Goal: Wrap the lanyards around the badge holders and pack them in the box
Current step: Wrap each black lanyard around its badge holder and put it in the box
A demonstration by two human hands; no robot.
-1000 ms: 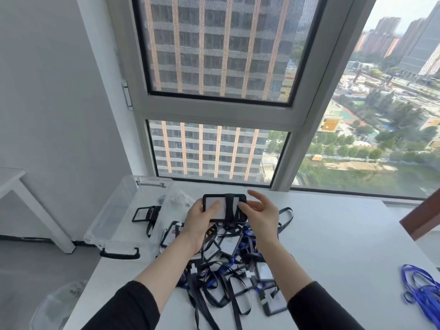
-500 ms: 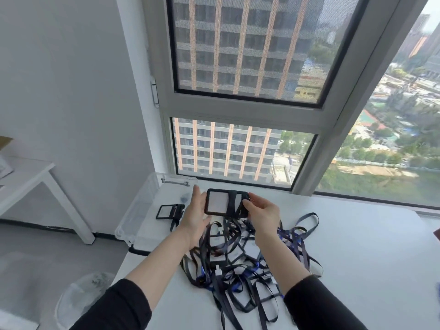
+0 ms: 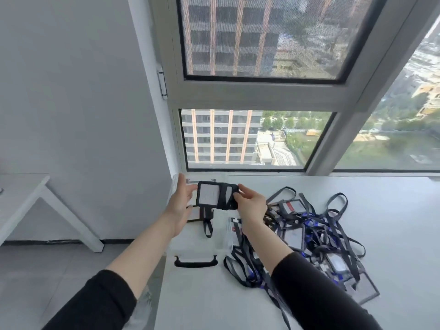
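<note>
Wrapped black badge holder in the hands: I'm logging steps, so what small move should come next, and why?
Probably lower the black lanyard-wrapped badge holder into the clear plastic box: the right hand pinches it, the left hand touches its edge, right over the box, where another wrapped holder already lies.

Daylight is coming in through a large grey-framed window (image 3: 262,94) that is filling the far side of the room. A tall beige-and-grey apartment block (image 3: 221,139) is showing through its panes. A plain pale grey wall (image 3: 83,103) is standing at the left, meeting a grey tiled floor (image 3: 42,270) along a thin black skirting strip (image 3: 59,241). A small white side table (image 3: 21,186) is standing near that wall, and a wide white tabletop (image 3: 392,222) is lying below the window.
</note>
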